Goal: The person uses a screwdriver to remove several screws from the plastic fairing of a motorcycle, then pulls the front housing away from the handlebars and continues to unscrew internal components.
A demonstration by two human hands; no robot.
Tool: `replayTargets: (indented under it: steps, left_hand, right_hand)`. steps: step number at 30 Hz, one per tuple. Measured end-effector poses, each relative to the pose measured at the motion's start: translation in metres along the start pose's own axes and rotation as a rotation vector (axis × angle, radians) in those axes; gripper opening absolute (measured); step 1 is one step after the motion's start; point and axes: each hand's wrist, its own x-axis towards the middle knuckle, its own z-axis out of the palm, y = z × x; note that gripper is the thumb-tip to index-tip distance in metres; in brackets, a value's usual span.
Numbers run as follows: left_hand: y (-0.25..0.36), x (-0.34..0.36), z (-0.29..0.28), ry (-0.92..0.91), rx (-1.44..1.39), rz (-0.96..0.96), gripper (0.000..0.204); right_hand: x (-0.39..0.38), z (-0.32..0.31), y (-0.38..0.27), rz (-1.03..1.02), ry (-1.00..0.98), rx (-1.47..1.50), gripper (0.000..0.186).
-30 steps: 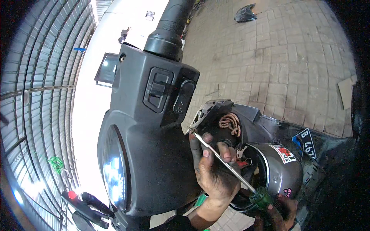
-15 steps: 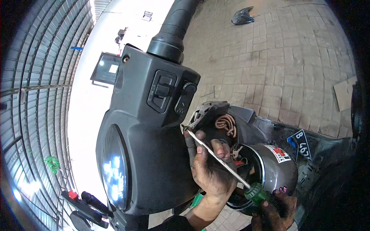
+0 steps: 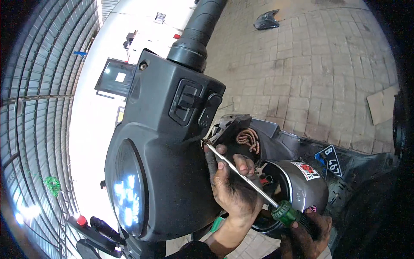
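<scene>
A screwdriver with a long bright shaft and green handle slants across the scooter's dark handlebar cover. My right hand is closed round its handle, at lower right. Near the tip, my left hand has its fingers curled about the shaft, close against the side of the cover. A small dark piece, perhaps a screw, shows at the tip; fingers partly hide it. Above the hands sit the switch panel and the black handlebar grip. The instrument display reflects bright light.
A grey helmet with a sticker rests beneath my right hand. Beyond it are a coiled brown rope and a number plate. A black plastic bag and a cardboard piece lie on the paved floor.
The view has shifted slightly, so the background and helmet sit a little farther left. Both hands keep their places on the screwdriver, its tip still by the cover.
</scene>
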Motion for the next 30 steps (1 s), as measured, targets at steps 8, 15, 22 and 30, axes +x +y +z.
replayTargets:
  steps: [8, 15, 22, 30]
  left_hand:
    - [0.002, -0.002, 0.003, -0.052, -0.035, 0.005, 0.029]
    - [0.005, -0.001, 0.006, 0.011, 0.018, 0.017, 0.037]
    - [0.016, 0.000, 0.018, 0.002, -0.108, -0.075, 0.031]
    - [0.045, -0.005, 0.020, 0.156, -0.294, -0.352, 0.032]
  right_hand:
    - [0.001, 0.000, -0.005, -0.010, 0.037, -0.039, 0.038]
    - [0.007, -0.006, -0.011, -0.030, 0.038, -0.046, 0.042]
    - [0.022, -0.026, -0.041, -0.170, 0.050, -0.369, 0.038]
    - [0.042, -0.043, -0.096, -0.301, -0.041, -0.652, 0.030]
